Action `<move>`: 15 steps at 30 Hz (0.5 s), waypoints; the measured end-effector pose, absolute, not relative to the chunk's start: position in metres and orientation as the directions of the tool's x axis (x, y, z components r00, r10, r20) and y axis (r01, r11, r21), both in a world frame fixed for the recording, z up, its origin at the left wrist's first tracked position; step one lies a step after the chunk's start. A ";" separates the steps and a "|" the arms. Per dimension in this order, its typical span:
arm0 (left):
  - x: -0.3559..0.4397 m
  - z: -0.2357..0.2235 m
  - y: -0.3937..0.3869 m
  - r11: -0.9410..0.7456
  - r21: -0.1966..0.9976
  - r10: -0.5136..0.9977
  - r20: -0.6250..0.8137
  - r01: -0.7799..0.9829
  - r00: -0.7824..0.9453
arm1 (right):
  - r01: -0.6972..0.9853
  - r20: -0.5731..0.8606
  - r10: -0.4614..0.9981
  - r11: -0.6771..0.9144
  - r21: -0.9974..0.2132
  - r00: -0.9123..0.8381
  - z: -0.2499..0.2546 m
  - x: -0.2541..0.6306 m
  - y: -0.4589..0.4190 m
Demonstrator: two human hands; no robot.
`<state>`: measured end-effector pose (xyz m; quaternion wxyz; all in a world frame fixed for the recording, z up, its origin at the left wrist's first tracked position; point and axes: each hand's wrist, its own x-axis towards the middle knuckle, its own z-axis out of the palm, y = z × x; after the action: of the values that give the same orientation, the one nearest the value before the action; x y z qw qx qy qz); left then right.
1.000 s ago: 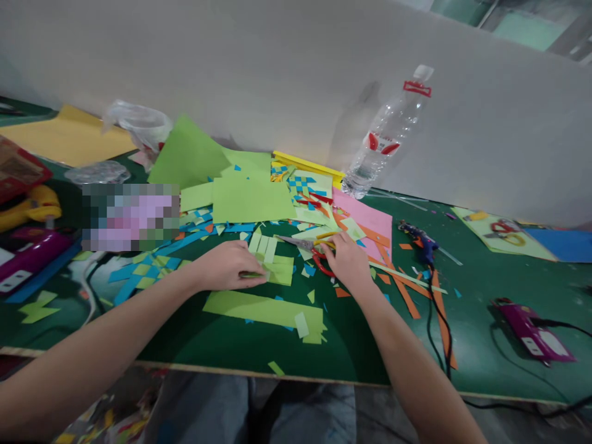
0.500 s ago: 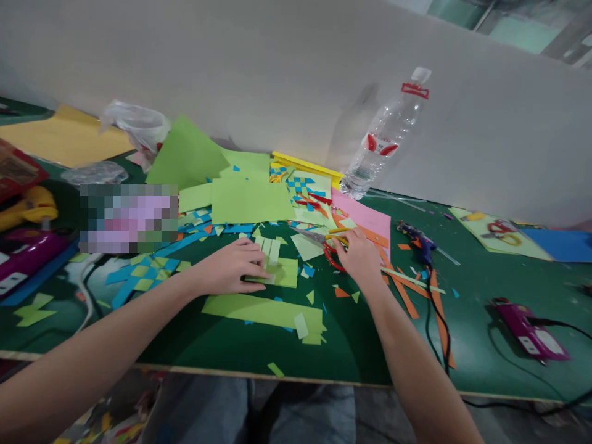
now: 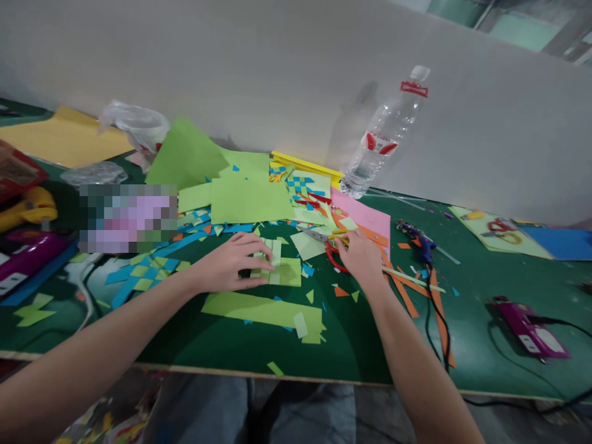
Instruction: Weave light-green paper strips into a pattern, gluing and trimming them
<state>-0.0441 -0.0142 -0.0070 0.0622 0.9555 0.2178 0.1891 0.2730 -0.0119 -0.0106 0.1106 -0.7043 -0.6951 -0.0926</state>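
Note:
Over a small folded piece of green paper (image 3: 290, 271) rests my left hand (image 3: 235, 262), its fingers apart and the fingertips at pale green strips (image 3: 276, 251) on top. The thumb lies along the near edge of the paper. To the right, my right hand (image 3: 358, 251) is closed around the handles of the scissors (image 3: 335, 237), which have yellow and red grips. Their blades point left, above a pale green square (image 3: 308, 245) on the table. A long green strip (image 3: 266, 311) lies in front of my left hand.
Woven blue-green paper (image 3: 147, 274) lies left, and green sheets (image 3: 252, 200) lie behind. A plastic bottle (image 3: 379, 139) leans against the wall. On the right are a glue gun (image 3: 419, 242), orange strips (image 3: 404, 293), cords and a purple device (image 3: 531, 330).
My left hand's fingers have spread and lifted a little, and the green paper under them has shifted slightly right. My right hand stays at the scissors, almost unmoved.

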 end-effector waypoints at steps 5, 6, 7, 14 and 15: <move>-0.049 -0.008 -0.008 -0.747 0.147 0.648 0.376 0.648 0.662 | 1.000 0.250 0.968 -0.029 -0.011 0.031 -0.011 0.274 -0.011; -0.050 -0.010 -0.007 -0.711 0.139 0.684 0.366 0.690 0.631 | 0.999 0.250 0.968 -0.034 -0.007 0.034 -0.010 0.274 -0.011; -0.050 -0.012 -0.005 -0.679 0.135 0.714 0.351 0.722 0.606 | 0.999 0.250 0.967 -0.038 -0.003 0.037 -0.010 0.274 -0.011; -0.052 -0.020 -0.001 -0.601 0.127 0.782 0.294 0.789 0.549 | 0.997 0.256 0.966 -0.035 0.073 0.015 -0.006 0.276 -0.013; -0.052 -0.019 -0.001 -0.599 0.128 0.784 0.293 0.790 0.547 | 0.996 0.258 0.966 -0.035 0.087 0.011 -0.006 0.276 -0.013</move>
<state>-0.0517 -0.0014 -0.0190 -0.0097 0.8795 0.4474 0.1619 0.2762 -0.0126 -0.0064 0.0594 -0.7085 -0.6922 -0.1239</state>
